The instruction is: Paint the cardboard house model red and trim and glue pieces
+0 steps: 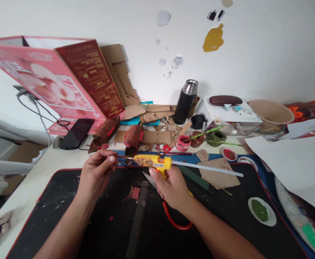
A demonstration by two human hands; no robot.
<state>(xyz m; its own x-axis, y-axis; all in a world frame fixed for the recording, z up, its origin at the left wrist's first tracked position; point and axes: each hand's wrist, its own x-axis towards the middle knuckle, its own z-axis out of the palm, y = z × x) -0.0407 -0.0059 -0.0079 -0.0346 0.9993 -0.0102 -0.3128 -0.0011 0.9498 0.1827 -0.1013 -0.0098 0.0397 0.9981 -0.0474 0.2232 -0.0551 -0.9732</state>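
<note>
My right hand (pixel 175 187) is wrapped round the grip of a yellow hot glue gun (pixel 152 161), whose body is smeared with brown residue. A long translucent glue stick (pixel 213 169) sticks out of its back end. At the nozzle is a thin brown strip (pixel 121 156), pinched between the thumb and fingers of my left hand (pixel 99 174). Whether strip and nozzle touch, I cannot tell. Beneath my right hand lie red-handled scissors (pixel 170 220), partly hidden. A dark ruler (pixel 138 219) and a small red-brown scrap (pixel 135 193) rest on the black mat (pixel 103 223).
Brown-painted cardboard pieces (pixel 133 136) stand behind my hands, with cardboard scraps (pixel 157 117) beyond. Paint jars (pixel 183 143) with brushes, a black thermos (pixel 184 104) and a green cutter (pixel 196 178) are near. A phone (pixel 76 133) lies left; a green paint dish (pixel 262 211) sits right.
</note>
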